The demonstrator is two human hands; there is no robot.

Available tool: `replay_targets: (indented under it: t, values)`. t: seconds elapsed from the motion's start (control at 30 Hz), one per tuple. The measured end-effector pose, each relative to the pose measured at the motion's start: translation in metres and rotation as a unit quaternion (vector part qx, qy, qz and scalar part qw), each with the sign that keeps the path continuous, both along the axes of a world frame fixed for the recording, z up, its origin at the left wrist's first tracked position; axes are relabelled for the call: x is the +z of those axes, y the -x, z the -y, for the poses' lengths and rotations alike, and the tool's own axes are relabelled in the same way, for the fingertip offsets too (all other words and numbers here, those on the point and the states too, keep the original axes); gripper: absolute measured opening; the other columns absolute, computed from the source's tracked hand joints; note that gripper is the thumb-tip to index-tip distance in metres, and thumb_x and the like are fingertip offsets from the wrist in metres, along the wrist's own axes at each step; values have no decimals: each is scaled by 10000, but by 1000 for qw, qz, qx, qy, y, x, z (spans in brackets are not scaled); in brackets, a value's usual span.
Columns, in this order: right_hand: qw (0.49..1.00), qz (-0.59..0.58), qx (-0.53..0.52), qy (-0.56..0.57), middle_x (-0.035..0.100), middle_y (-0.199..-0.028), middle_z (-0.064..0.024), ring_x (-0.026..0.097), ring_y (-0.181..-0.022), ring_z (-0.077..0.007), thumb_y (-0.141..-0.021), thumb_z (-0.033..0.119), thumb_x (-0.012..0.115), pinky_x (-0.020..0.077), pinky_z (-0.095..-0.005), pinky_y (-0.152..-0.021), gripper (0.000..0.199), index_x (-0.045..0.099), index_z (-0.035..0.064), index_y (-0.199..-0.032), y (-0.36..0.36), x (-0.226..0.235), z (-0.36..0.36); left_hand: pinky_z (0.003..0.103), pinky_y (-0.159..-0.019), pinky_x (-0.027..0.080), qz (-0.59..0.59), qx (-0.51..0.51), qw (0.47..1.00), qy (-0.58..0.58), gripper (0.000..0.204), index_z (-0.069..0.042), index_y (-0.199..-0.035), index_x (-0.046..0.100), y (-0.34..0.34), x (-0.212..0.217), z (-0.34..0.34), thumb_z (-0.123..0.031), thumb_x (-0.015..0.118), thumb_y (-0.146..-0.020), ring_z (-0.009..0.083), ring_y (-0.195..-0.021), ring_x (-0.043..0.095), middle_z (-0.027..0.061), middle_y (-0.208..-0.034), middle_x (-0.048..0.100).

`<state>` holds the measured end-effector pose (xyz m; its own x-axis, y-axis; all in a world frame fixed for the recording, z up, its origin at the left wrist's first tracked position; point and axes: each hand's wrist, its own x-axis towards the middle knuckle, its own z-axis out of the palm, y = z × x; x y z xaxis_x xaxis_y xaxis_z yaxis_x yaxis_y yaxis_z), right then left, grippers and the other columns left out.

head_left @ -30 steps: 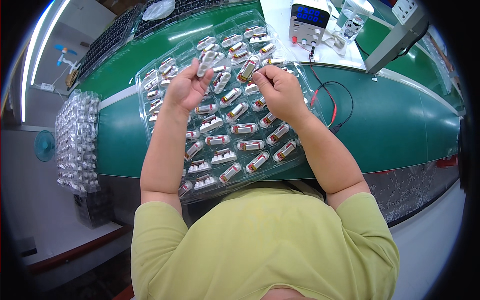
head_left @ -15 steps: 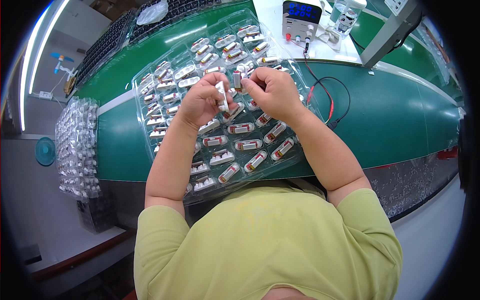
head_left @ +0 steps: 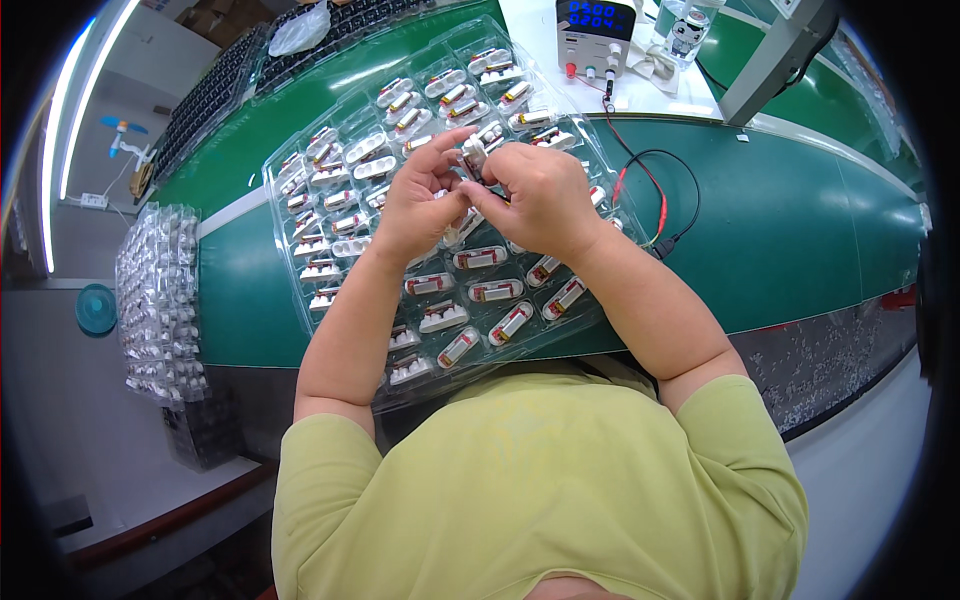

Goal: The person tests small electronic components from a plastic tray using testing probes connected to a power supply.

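Fingers of the left hand and right hand grip a white casing; best steadied gently, low over the clear blister tray.

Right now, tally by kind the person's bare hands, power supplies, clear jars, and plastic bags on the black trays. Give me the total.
Bare hands: 2 (left hand, right hand)
Power supply: 1
Clear jar: 1
Plastic bag: 1
Total: 5
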<state>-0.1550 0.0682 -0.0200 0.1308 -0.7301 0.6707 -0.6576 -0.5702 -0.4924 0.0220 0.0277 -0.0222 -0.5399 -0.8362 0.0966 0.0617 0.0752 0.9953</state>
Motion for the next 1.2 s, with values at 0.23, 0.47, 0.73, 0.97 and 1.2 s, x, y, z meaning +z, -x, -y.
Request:
replay_targets:
  t: [0.23, 0.47, 0.73, 0.97, 1.2]
  values:
    - [1000, -17, -12, 18, 612, -690, -78, 618, -603, -282, -781, 235, 669, 490, -391, -529, 175, 597, 93, -706, 3, 6, -2, 182, -610, 442, -8, -16, 1000, -2, 638, -98, -1411, 427, 3, 3, 0, 82, 595, -822, 47, -752, 542, 34, -999, 606]
    - [990, 62, 18, -127, 641, -726, -114, 631, -652, -317, -810, 231, 668, 492, -403, -575, 182, 610, 70, -748, 1, 3, -2, 167, -576, 372, 66, 41, 986, 150, 512, -73, -1288, 558, 4, -3, -6, 54, 658, -802, 9, -652, 450, -69, -798, 540]
    - [975, 190, 30, -113, 607, -634, -116, 592, -546, -266, -823, 152, 664, 454, -358, -521, 173, 602, 32, -715, -2, 4, -1, 198, -492, 396, 194, 109, 970, 98, 410, -46, -1188, 627, -4, 6, 23, 2, 638, -782, 28, -598, 459, -50, -721, 524]
    - [983, 107, 117, -91, 587, -613, -113, 584, -550, -277, -796, 165, 644, 459, -383, -531, 175, 599, 39, -684, 7, 1, -3, 214, -466, 400, 121, 227, 966, 5, 399, 26, -1141, 539, -7, 39, 71, -62, 684, -780, 82, -544, 507, 39, -719, 595]
    - [959, -110, 201, -168, 624, -677, -146, 625, -670, -378, -771, 223, 586, 487, -492, -628, 194, 610, 44, -699, -4, 4, -10, 355, -681, 510, 348, 21, 878, 329, 275, -54, -930, 728, 129, 71, 74, -260, 734, -748, 240, -733, 653, 104, -804, 677]
